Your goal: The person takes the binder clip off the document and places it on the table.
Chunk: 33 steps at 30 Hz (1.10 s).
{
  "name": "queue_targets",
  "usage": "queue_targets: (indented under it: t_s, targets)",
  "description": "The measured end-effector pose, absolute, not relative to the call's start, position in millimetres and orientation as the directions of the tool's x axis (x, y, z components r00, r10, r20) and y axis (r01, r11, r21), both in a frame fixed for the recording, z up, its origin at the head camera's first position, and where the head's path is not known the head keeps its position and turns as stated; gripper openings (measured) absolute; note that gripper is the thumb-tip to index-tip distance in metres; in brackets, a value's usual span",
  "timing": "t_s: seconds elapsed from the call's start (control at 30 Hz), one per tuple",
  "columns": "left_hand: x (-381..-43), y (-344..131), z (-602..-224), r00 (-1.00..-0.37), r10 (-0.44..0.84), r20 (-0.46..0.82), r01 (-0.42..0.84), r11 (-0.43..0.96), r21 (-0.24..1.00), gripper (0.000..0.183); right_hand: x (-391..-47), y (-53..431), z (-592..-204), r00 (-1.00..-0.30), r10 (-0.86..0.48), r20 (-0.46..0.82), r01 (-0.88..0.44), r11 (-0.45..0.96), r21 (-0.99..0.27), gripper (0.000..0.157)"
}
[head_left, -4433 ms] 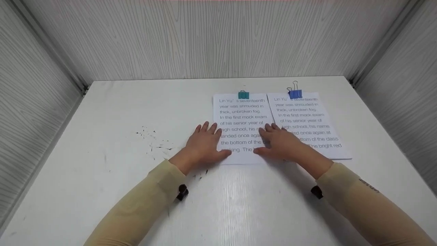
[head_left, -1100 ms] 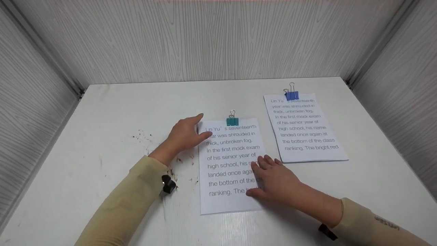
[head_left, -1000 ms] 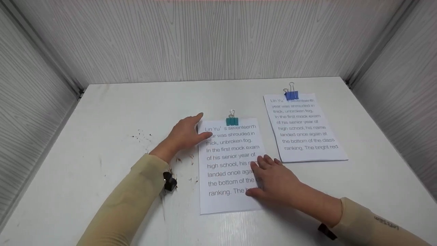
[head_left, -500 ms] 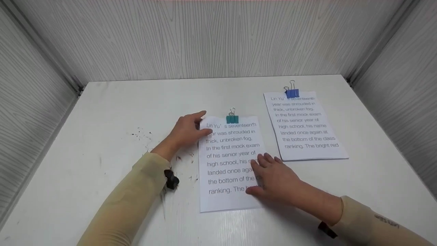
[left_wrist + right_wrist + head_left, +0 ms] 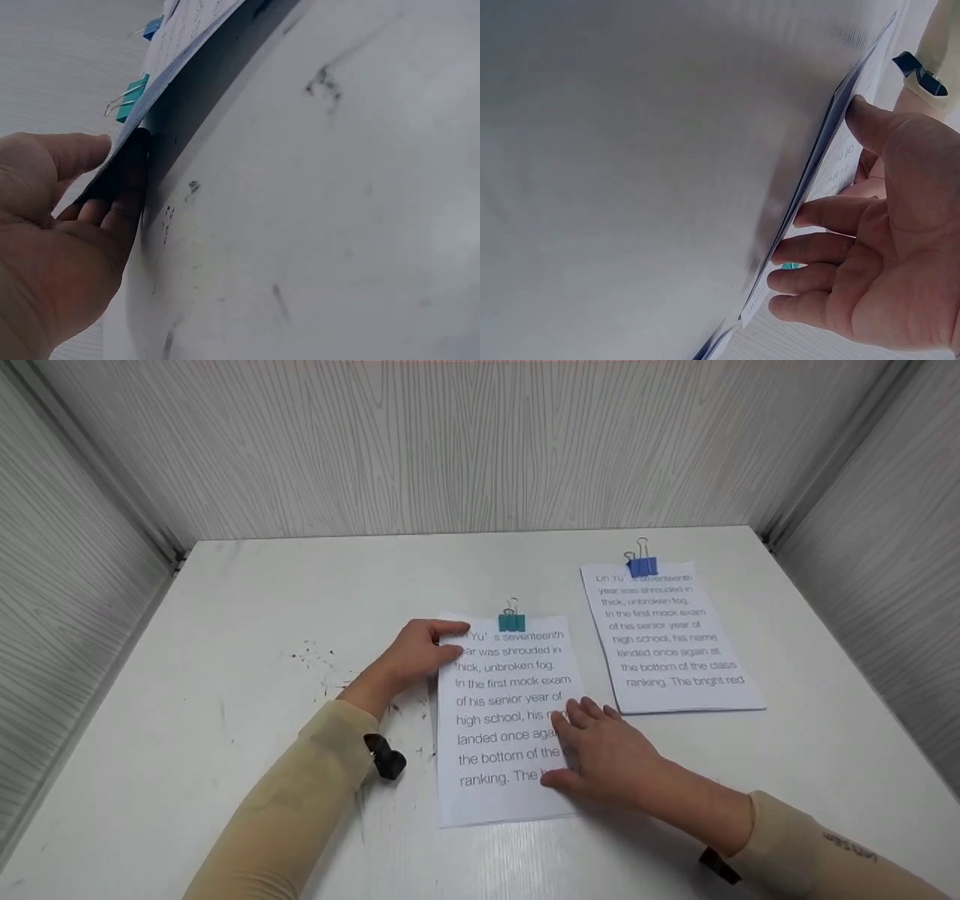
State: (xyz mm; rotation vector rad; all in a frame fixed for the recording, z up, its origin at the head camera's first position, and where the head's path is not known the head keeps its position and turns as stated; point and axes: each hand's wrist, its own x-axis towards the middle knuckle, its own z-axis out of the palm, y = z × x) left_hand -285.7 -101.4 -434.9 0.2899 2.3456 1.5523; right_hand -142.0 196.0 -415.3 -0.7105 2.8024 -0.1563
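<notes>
A stack of printed sheets point(image 5: 510, 720) with a teal binder clip point(image 5: 512, 622) at its top edge lies at the middle of the table. My left hand point(image 5: 416, 652) grips its upper left corner. In the left wrist view, several fingers point(image 5: 112, 214) are behind the sheets, which stand off the table there, and one digit is on the front side. My right hand point(image 5: 611, 750) rests with extended fingers on the stack's lower right part, covering some of the text.
A second printed stack point(image 5: 667, 645) with a blue binder clip point(image 5: 643, 566) lies at the back right. Dark specks point(image 5: 311, 652) mark the white table point(image 5: 247, 607) on the left. Grained panels point(image 5: 480, 450) wall in the back and sides.
The teal-clipped stack has come forward and left, away from the blue-clipped one. My left hand moved to its upper left corner and now curls around it. The right hand stays on the stack.
</notes>
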Motion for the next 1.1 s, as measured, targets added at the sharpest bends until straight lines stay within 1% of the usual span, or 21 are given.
queue_targets:
  t_s: [0.13, 0.27, 0.43, 0.53, 0.63, 0.73, 0.83, 0.97, 1.1]
  targets:
    - [-284.3, -100.1, -434.8, -0.936, 0.318, -0.151, -0.016, 0.389, 0.921, 0.049, -141.1, 197.3, -415.9, -0.852, -0.484, -0.198, -0.452, 0.872, -0.188, 0.088]
    - [-283.0, -99.6, -434.1, -0.944, 0.306, -0.126, -0.001, 0.380, 0.925, 0.051, -141.2, 198.8, -416.2, -0.853, -0.489, -0.183, -0.451, 0.867, -0.213, 0.087]
    - [-280.3, -98.1, -434.3, -0.951, 0.290, -0.110, 0.000, 0.355, 0.935, 0.053, -144.6, 201.3, -415.0, -0.849, -0.503, -0.164, -0.466, 0.857, -0.219, 0.082]
    - [-277.8, -96.7, -433.3, -0.953, 0.281, -0.116, -0.013, 0.343, 0.939, 0.054, -148.6, 203.9, -411.8, -0.863, -0.484, -0.144, -0.440, 0.861, -0.256, 0.079]
    - [-274.7, -95.5, -431.4, -0.956, 0.268, -0.117, -0.020, 0.337, 0.941, 0.054, -156.3, 208.3, -404.5, -0.889, -0.445, -0.107, -0.392, 0.861, -0.324, 0.078]
    - [-270.9, -94.7, -430.1, -0.959, 0.261, -0.111, -0.021, 0.325, 0.946, 0.053, -169.7, 214.8, -394.2, -0.917, -0.395, -0.061, -0.338, 0.847, -0.412, 0.077]
    - [-266.1, -95.0, -428.8, -0.960, 0.264, -0.094, -0.009, 0.307, 0.952, 0.053, -189.2, 223.5, -383.5, -0.933, -0.360, 0.001, -0.313, 0.811, -0.493, 0.074]
    - [-259.5, -96.9, -428.4, -0.960, 0.273, -0.068, 0.008, 0.270, 0.963, 0.052, -221.6, 235.2, -373.7, -0.940, -0.335, 0.065, -0.313, 0.771, -0.554, 0.070]
    - [-254.0, -98.6, -427.6, -0.956, 0.290, -0.040, 0.027, 0.224, 0.974, 0.051, -253.6, 241.1, -367.0, -0.946, -0.317, 0.072, -0.286, 0.702, -0.652, 0.068]
